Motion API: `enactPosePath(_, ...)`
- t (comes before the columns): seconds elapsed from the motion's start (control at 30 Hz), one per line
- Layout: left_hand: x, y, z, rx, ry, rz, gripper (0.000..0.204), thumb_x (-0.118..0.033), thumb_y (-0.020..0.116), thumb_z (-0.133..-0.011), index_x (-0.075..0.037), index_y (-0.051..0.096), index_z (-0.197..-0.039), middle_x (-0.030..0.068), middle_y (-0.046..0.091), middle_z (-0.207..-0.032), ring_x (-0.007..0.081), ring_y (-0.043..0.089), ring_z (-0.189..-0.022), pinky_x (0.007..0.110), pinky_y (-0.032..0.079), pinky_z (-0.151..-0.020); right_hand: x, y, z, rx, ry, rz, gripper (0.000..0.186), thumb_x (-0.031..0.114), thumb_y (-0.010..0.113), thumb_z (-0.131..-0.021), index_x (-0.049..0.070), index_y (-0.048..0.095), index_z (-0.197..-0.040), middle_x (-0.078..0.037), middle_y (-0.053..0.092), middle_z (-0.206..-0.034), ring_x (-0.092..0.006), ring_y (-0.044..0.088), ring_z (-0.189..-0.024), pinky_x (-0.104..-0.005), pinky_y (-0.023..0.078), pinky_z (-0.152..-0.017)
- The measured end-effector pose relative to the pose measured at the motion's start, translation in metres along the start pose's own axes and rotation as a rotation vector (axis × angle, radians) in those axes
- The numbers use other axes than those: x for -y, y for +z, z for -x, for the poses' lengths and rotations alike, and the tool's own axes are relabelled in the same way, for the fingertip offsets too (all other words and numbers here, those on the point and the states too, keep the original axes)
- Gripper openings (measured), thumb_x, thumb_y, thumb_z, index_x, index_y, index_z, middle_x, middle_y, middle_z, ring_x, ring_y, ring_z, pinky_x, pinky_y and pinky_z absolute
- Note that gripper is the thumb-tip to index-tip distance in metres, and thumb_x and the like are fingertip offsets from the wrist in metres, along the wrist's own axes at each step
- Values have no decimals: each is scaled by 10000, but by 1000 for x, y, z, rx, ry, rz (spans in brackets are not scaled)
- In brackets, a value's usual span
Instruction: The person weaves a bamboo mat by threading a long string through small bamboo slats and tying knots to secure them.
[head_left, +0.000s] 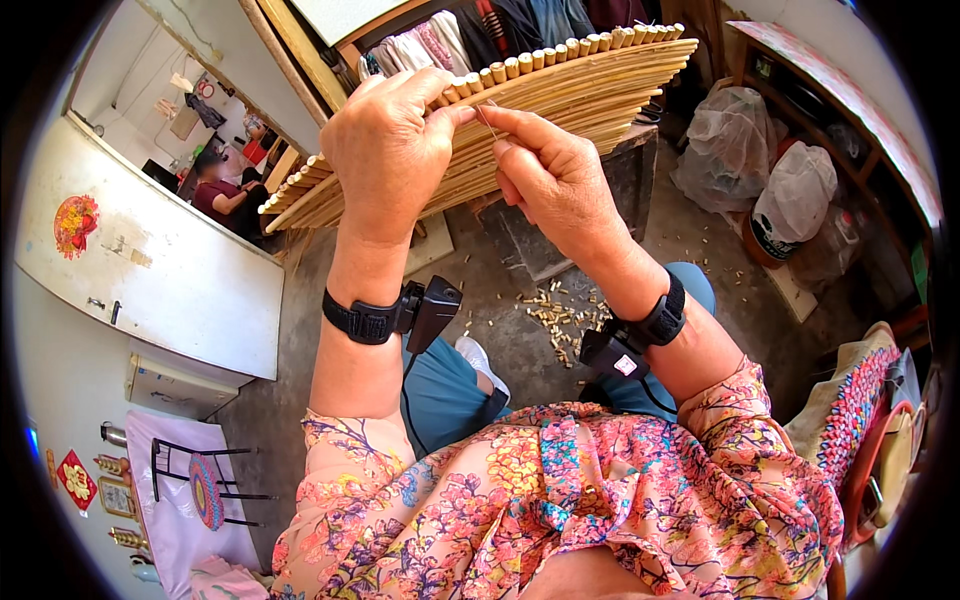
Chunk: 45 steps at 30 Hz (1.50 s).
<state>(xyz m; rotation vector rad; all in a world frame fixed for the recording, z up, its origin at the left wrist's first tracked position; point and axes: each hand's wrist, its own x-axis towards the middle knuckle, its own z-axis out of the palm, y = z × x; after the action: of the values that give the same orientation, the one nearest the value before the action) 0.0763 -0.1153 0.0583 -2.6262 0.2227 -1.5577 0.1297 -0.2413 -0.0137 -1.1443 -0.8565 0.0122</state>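
Note:
A panel of pale straw-coloured stalks [590, 95], laid side by side, stands tilted before me, with cut round ends along its upper edge. My left hand [385, 150] is closed on that edge, its thumb pressing near the stalk ends. Just right of it, my right hand [550, 165] pinches a thin needle [487, 122] between thumb and forefinger, close against the panel. The needle's far tip and any thread are too fine to make out. My left hand covers part of the panel.
Cut stalk bits [560, 320] litter the floor below. A dark stand [620, 190] is beneath the panel. Plastic bags [730, 145] and a bucket [775, 235] stand at right. Another person [225, 195] sits beyond the doorway at left. A black chair [205, 480] is at lower left.

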Motion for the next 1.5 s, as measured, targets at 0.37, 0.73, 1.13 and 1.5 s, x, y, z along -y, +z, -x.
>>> enactPosePath(0.37,2,0,-1,4,3,1,207,-125,738,-638,-87,684,-834,83,629,-710,231,592,-644,304,461,-583,-8,2,0,-7,-30,-48,304,99,463,-905,26,559,-1184,37,473,-565,-12,381,-458,-164,321,-414)
enactPosePath(0.73,-2,-1,0,-6,4,26,205,-121,738,-638,-81,678,-830,82,623,-708,238,588,-644,304,457,-579,-6,-5,0,13,3,-104,277,53,470,-882,-34,572,-1124,20,508,-623,-44,463,-547,-202,396,-487)
enactPosePath(1.13,-10,-7,12,-9,23,44,197,-80,729,-625,-52,661,-808,71,613,-699,223,559,-638,299,438,-564,-3,-22,2,131,27,-64,222,64,518,-881,4,629,-1063,31,505,-613,-31,440,-538,-199,382,-468)
enactPosePath(1.5,-26,-9,40,-38,66,-35,259,-90,736,-577,-124,632,-812,8,561,-680,205,529,-606,316,427,-529,-2,-32,28,171,208,-101,168,81,522,-888,-2,616,-1000,34,489,-585,-21,420,-512,-185,334,-439)
